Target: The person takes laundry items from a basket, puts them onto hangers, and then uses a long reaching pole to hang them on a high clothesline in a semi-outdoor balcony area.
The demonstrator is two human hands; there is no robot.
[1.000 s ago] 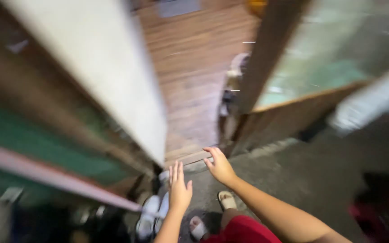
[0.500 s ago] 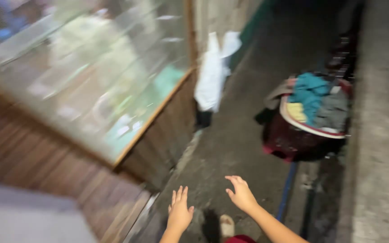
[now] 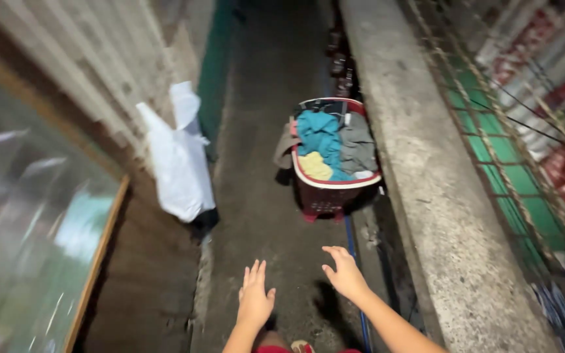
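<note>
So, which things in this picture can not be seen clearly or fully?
Head view only:
- Laundry basket: its lower contents are hidden by the heaped clothes on top.
- White plastic bag: opaque, so its contents are hidden.
- Glass panel at left: motion blur, nothing behind it is readable.
- Left hand and right hand: empty, arms cut off by the bottom edge.

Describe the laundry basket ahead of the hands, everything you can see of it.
The laundry basket is red plastic with a pale rim and perforated sides, standing upright on the concrete floor against the grey ledge. It is heaped with clothes: teal, grey and yellow pieces, and one brownish garment hanging over its left edge. Neither hand touches it; both are open and empty.
</note>
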